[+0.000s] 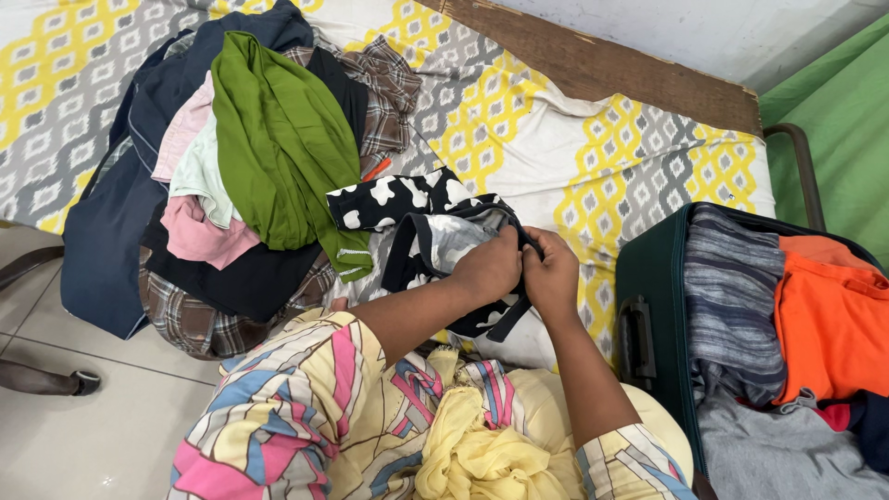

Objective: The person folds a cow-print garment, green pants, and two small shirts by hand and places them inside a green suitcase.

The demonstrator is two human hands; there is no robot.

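Note:
A black garment with white blotches lies on the patterned bed sheet, partly bunched up. My left hand and my right hand meet side by side over its near edge, both with fingers closed on the black fabric. To the left sits a heap of clothes topped by a green garment, with pink, dark blue and plaid pieces under it.
An open dark green suitcase stands at the right, holding a grey striped garment, an orange one and a grey one. A wooden bed frame runs along the far edge. Tiled floor lies at lower left.

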